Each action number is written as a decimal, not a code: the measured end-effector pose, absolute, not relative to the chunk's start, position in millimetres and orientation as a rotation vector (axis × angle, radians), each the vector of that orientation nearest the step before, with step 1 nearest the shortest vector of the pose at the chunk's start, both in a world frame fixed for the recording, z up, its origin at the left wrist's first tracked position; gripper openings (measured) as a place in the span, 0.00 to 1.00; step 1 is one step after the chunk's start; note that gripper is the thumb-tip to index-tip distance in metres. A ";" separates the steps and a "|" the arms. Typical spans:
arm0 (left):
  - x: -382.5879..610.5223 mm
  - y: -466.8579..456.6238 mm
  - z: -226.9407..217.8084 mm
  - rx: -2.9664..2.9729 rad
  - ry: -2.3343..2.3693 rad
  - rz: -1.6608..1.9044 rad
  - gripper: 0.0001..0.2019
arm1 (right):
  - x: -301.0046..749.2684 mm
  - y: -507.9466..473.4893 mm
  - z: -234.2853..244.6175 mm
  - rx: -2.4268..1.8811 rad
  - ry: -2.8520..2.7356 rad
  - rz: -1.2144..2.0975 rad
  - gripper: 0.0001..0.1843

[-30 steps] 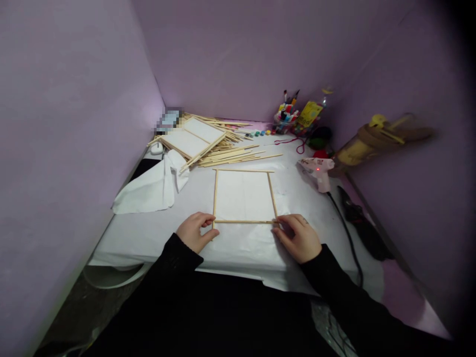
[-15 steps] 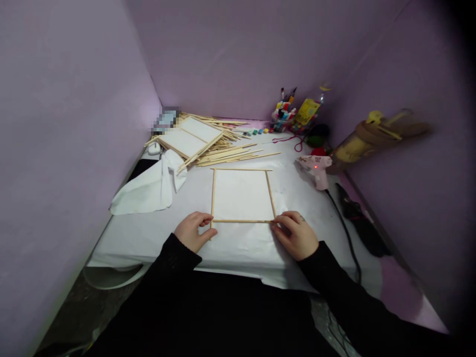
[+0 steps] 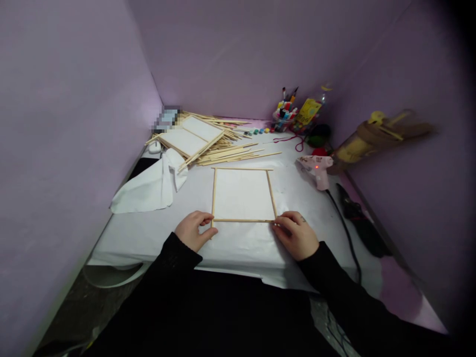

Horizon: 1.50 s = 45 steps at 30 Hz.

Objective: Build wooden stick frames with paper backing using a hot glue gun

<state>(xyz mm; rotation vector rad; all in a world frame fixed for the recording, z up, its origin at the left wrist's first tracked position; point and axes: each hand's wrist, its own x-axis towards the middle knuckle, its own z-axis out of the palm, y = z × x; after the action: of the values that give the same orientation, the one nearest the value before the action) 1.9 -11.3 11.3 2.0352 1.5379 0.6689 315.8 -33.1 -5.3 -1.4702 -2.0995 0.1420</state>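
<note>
A square frame of thin wooden sticks [image 3: 243, 220] lies flat before me with a white sheet [image 3: 241, 193] inside it. At its near left corner my left hand [image 3: 194, 231] is closed, thumb and fingers pinching the stick ends. My right hand [image 3: 296, 235] pinches the near right corner, where the front stick meets the side stick; its fingertips partly hide that joint. The side sticks reach back to a far stick whose ends stick out past the corners.
Behind the frame lie loose wooden sticks [image 3: 230, 155] with a divided stick-and-white panel [image 3: 186, 141] on top. White cloth or paper [image 3: 145, 191] is at left. A pink glue gun [image 3: 319, 171] with a lit red light and black cord stands right, near a marker cup [image 3: 284, 119].
Both hands keep their hold on the near corners and the frame stays in place. Only a slight shift of the whole view shows.
</note>
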 end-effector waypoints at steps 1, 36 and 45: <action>1.8 -11.3 11.1 2.033 1.540 0.667 0.13 | 315.7 -33.0 -5.4 -1.468 -2.098 0.138 0.07; 1.5 -15.0 4.3 2.355 1.447 0.884 0.09 | 314.4 -32.9 -5.9 -1.455 -2.109 0.123 0.06; 1.0 -14.7 7.1 2.330 1.456 0.827 0.10 | 314.5 -32.5 -7.9 -1.450 -2.100 0.104 0.07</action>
<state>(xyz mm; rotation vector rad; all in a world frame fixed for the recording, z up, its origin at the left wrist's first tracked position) 1.0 -14.7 7.1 2.3300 1.4560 0.8271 314.5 -32.5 -7.9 -1.4498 -2.1001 0.1043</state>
